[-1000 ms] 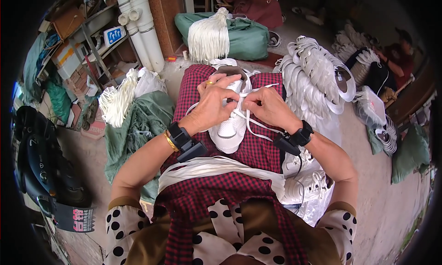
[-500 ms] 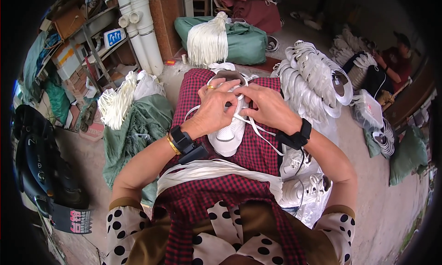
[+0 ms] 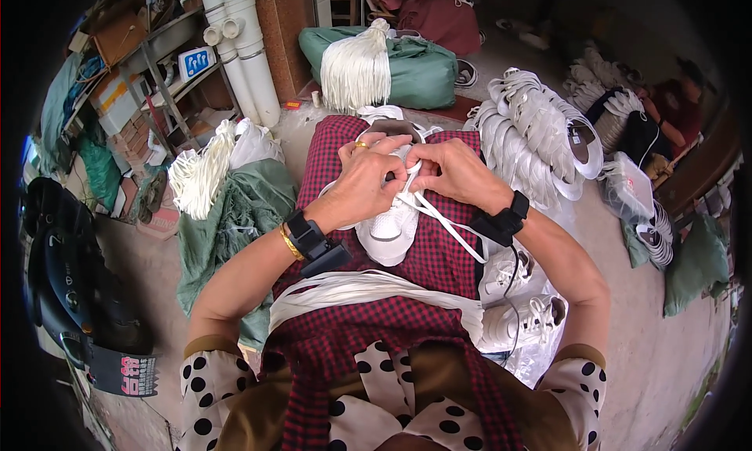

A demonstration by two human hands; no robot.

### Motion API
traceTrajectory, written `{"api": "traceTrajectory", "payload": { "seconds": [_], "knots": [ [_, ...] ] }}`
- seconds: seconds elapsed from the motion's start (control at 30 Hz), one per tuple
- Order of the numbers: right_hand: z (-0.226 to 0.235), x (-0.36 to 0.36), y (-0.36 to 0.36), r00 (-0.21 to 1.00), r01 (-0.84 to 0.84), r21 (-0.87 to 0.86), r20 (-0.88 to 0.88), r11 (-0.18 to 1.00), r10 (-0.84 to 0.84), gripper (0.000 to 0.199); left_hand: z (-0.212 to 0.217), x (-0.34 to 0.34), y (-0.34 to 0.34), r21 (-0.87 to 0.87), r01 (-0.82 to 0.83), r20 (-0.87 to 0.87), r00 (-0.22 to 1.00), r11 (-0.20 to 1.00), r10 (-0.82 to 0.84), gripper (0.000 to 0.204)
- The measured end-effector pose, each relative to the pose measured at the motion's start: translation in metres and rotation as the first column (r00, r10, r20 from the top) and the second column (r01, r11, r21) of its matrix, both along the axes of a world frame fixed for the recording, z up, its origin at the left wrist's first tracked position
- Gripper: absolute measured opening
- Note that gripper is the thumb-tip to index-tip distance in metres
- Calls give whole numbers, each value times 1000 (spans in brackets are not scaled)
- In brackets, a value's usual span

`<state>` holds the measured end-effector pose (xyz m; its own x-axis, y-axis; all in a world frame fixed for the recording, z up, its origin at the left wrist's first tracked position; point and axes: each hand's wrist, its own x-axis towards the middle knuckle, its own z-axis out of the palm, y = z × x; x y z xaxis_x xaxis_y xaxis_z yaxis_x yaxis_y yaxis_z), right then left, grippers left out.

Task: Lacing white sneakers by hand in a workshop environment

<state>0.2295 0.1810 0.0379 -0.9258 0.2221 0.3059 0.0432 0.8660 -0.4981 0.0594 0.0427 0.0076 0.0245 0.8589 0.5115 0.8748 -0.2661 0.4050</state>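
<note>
A white sneaker [image 3: 385,238] lies on my lap over a red-and-black checked apron [image 3: 333,149], its toe pointing toward me. My left hand [image 3: 366,177] rests over the laced upper, thumb and fingers pinched at the lacing. Close against it, my right hand [image 3: 453,173] pinches a white shoelace [image 3: 442,224], whose loose ends trail down to the right. The fingertips nearly meet above the shoe's tongue and hide the eyelets there. A bundle of white shoelaces [image 3: 376,292] lies across my lap nearer my body.
Laced sneakers [image 3: 521,322] sit by my right leg. Beyond them stands a stack of white shoe uppers [image 3: 533,134]. More laces [image 3: 356,67] hang over a green sack [image 3: 423,71] ahead. On the left are a green cloth bundle [image 3: 235,224] and a dark scooter [image 3: 70,271]. Two people sit farther off.
My right fingers have closed in toward the left ones over the lacing. The lace loop left of the shoe has drawn in, and the trailing ends on the right have shifted.
</note>
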Motion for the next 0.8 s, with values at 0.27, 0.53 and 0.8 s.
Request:
{"api": "traceTrajectory", "payload": {
  "seconds": [0.27, 0.53, 0.8],
  "knots": [
    [3, 2, -6, 999, 52, 41, 5, 998, -52, 30, 41, -34, -27, -12, -85, -165, 983, 996, 82, 4],
    [17, 0, -11, 1000, 20, -35, 5, 999, -20, 35, 75, -129, -103, -83, -291, -96, 954, 953, 283, 9],
    [41, -45, -61, 968, -121, -101, -232, 988, 95, 30, 113, -93, -111, -68, -38, 96, 994, 997, 45, 7]
  ]
}}
